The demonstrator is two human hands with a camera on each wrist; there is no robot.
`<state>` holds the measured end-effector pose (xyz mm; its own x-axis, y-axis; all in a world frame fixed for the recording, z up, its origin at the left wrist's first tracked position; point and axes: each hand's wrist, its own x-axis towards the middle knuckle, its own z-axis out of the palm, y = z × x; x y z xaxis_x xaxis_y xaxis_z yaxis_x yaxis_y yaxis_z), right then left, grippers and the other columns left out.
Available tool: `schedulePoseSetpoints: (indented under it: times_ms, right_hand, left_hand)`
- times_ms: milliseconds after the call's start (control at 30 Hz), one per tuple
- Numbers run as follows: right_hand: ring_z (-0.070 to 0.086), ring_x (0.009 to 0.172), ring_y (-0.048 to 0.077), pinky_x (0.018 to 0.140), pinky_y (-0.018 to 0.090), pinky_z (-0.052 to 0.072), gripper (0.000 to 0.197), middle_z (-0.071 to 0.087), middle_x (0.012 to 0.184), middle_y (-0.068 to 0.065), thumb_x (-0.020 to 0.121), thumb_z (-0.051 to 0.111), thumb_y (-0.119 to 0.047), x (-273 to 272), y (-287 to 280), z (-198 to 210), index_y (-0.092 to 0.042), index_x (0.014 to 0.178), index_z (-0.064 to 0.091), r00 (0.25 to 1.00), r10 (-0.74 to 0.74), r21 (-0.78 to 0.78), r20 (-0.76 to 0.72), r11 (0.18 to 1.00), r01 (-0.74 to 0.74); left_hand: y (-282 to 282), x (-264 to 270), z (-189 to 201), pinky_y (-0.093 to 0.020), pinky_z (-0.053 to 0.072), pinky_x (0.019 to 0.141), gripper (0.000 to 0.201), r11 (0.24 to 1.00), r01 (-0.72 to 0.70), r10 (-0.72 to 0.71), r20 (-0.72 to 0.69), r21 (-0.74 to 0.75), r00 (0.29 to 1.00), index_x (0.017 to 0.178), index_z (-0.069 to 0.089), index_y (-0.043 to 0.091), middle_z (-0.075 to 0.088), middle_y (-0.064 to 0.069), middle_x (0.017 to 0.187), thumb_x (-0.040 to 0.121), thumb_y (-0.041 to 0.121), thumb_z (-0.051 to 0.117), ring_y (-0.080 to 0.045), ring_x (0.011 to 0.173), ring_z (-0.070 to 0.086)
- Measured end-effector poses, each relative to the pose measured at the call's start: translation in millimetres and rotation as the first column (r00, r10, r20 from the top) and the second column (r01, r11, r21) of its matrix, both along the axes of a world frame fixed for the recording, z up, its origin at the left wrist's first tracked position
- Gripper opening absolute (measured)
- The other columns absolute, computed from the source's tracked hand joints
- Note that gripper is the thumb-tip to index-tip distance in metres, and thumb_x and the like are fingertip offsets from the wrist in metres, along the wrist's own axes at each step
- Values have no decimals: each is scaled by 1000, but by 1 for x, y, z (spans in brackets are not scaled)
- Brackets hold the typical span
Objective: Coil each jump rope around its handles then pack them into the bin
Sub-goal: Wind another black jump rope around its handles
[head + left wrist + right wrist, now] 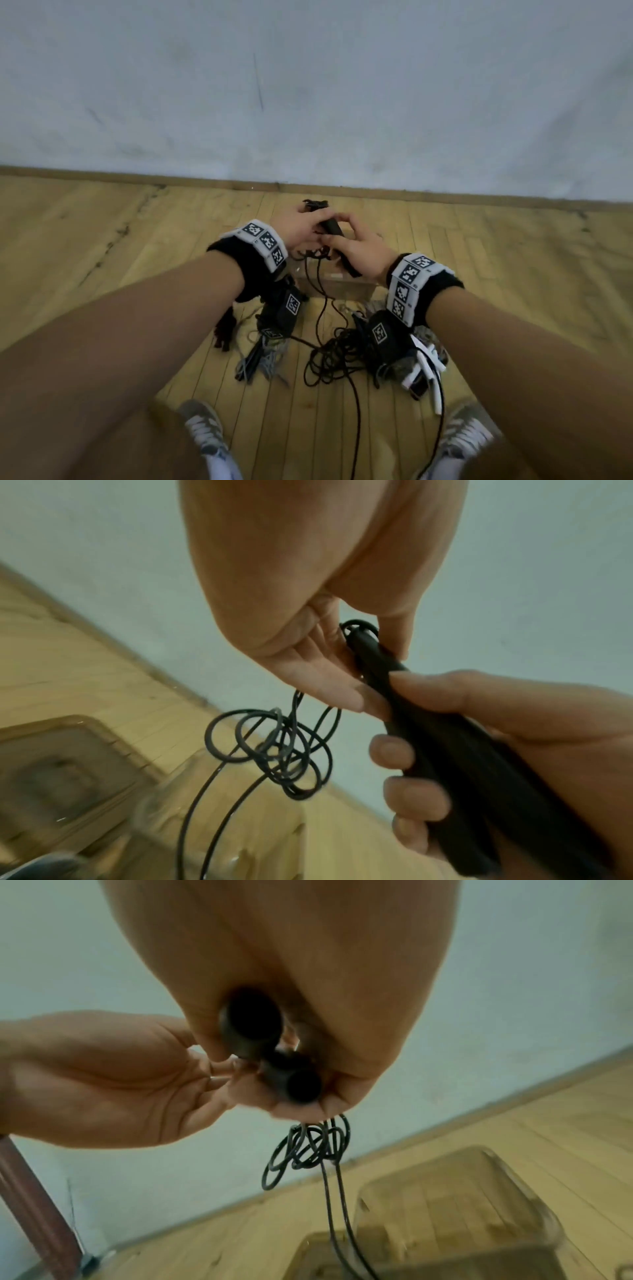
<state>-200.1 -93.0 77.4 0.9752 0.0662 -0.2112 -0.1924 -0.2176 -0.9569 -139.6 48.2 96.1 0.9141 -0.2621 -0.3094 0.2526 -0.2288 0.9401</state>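
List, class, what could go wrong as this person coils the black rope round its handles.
1. The cord hangs in tangled loops below the handles; winding now may lock a knot in.
2. Its tail runs into the rope pile on the floor and might drag others along.
3. The right hand grips both handles; one might slip.

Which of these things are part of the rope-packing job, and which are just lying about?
Job:
black handles in right hand
left hand at their tips
black cord
clear bin
other ropes

Lying about:
grey shoes
wall
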Motion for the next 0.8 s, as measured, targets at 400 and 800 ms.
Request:
schedulePoseSetpoints:
  times_ms: [400, 800]
  right_hand:
    - [41, 54, 17, 50, 30, 34, 39, 52, 64, -6, 101, 61, -30, -8, -44, 61, -25, 137, 46, 976, -130, -54, 173, 988, 142]
    - [37, 56, 14, 50, 27, 31, 38, 47, 69, -2, 100, 61, -26, -9, -50, 69, -32, 133, 44, 956, -219, 231, 195, 957, 172]
  left_hand:
    - [-31, 11, 33, -19, 45, 73, 20, 989, -150, 129, 569, -10, 812, 98, 58, 20, 65, 7, 94, 94, 35, 70, -6, 85, 62]
    - [-40, 13, 30, -33, 52, 79, 16, 970, 242, -197, 473, -34, 859, 101, 67, 19, 66, 1, 77, 104, 30, 55, -11, 73, 64]
